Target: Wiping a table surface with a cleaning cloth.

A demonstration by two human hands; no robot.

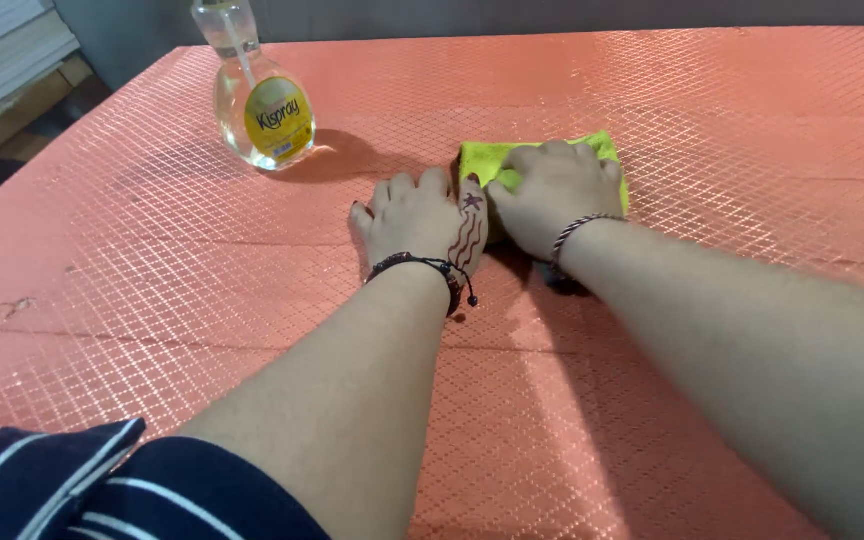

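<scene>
hands on yellow-green cloth (542,156), mid tabletop.
right hand (552,195) flat on the cloth, fingers spread, no grip; left hand (420,215) flat beside its left edge; spray bottle (257,100) toward far-left corner.

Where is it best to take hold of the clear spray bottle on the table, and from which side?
Probably the narrow neck of the spray bottle, from the side facing the left hand. It stands upright; the body below is wide and round, the neck slim, and nothing blocks that side.
</scene>
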